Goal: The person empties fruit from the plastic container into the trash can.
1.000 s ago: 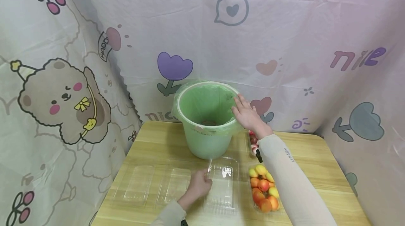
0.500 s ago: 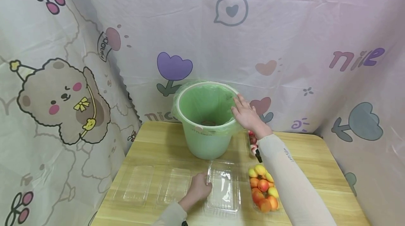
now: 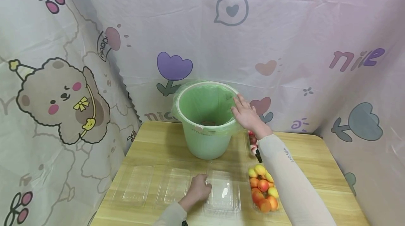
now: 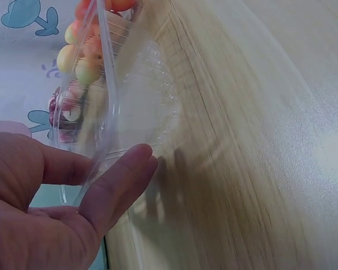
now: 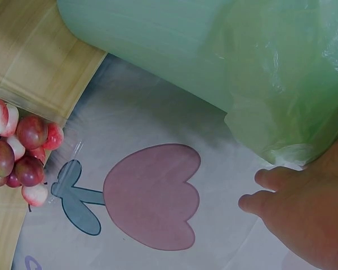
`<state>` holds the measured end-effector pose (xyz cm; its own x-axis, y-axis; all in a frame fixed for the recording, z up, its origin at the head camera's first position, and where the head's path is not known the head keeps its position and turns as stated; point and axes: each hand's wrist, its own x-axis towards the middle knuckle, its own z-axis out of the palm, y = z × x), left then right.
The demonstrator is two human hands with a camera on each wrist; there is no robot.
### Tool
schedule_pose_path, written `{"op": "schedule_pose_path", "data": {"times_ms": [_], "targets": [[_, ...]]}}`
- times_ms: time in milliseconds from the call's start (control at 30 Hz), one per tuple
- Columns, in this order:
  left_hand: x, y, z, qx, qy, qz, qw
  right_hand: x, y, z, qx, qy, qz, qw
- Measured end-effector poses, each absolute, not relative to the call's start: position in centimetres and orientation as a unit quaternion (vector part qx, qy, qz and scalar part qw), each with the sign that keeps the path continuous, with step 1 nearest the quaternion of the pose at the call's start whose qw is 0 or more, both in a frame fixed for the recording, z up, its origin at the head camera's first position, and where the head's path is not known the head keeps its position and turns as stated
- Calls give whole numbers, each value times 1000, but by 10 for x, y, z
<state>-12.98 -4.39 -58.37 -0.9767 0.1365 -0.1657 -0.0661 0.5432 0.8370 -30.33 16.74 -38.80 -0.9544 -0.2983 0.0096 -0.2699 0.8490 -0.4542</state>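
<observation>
My left hand [image 3: 200, 188] pinches the left edge of a clear plastic container [image 3: 223, 192] at the front middle of the table. In the left wrist view, the container's rim [image 4: 109, 73] passes between the thumb and the fingers [image 4: 121, 180]. Farther back, my right hand [image 3: 248, 114] rests on the right rim of a pale green bucket [image 3: 207, 143], its fingers laid out over the edge. A thin green bag [image 5: 281, 84] lines the bucket and folds down outside it; the right wrist view shows the hand against this bag.
Two more clear containers [image 3: 173, 187] lie left of the left hand. On the right stands a container of yellow and orange fruit [image 3: 263, 185], beside the right forearm. Behind it, dark red and pink fruit [image 5: 22, 149] fills another container. A printed cloth [image 3: 205, 43] hangs around the wooden table [image 3: 310, 169].
The clear container at the left hand has tipped down toward the tabletop, its far edge lower in view. The left hand has shifted slightly; the right hand stays on the bucket.
</observation>
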Motion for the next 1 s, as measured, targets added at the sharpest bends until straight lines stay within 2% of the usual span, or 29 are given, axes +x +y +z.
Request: {"op": "schedule_pose_path", "data": {"times_ms": [433,1000], "targets": [[-128,-44,-578,13,876,469,113,-302,167,-387,-150,960,-233,27],[-128,-46,-577,16,880,466,92,-302,167,-389,-152,960,-232,26]]}}
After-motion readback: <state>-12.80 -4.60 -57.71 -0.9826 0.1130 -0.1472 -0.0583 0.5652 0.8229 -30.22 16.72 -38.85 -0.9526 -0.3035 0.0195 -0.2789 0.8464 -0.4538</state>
